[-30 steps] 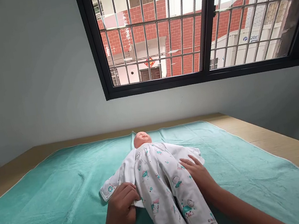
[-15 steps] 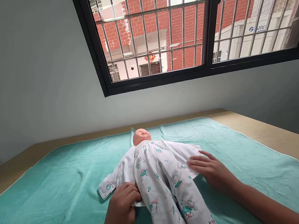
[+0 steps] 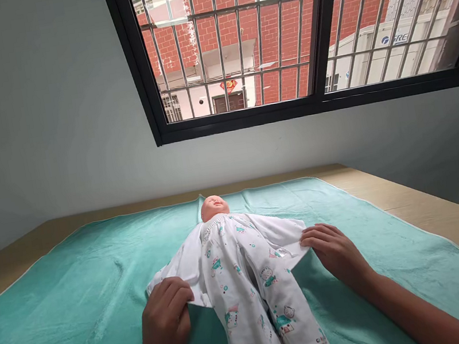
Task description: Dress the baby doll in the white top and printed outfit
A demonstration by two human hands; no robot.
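A baby doll (image 3: 214,206) lies on its back, with only its head showing. White baby pants (image 3: 235,278) with teal and pink animal prints lie over its body, legs toward me. A white baby shirt (image 3: 189,260) spreads out from beneath the pants to both sides. My left hand (image 3: 167,315) is closed on the shirt's left edge, near the sleeve end, which it partly covers. On the other side, my right hand (image 3: 333,251) pinches the shirt's right edge between thumb and fingers, pulling that cloth out from the pants.
A teal blanket (image 3: 81,312) covers most of the wooden table (image 3: 395,201), with creases running across it. Behind the table stand a grey wall (image 3: 51,119) and a dark-framed window (image 3: 239,122) with metal bars outside.
My left hand has moved left to the shirt's outer edge. My right hand, which lay with fingers spread on the cloth, has shifted outward and now grips the edge.
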